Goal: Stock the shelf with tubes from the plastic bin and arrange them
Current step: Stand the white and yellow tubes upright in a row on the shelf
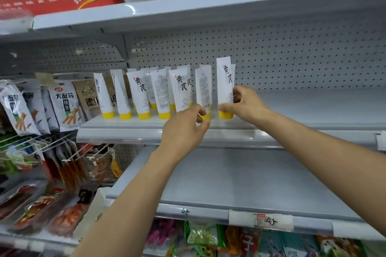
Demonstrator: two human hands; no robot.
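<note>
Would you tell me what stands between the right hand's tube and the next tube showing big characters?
One barcode-side-out tube, its cap pinched by the left hand, in the head view.

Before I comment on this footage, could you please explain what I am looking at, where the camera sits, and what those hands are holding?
There is no machine here: a person wears one wide camera on the head, looking forward and down at their own bare arms. The right hand holds the rightmost tube, white with a yellow cap, cap down, at the middle shelf. The left hand pinches the neighbouring tube near its cap. More tubes stand in a row to the left, beside hanging snack packets.
</note>
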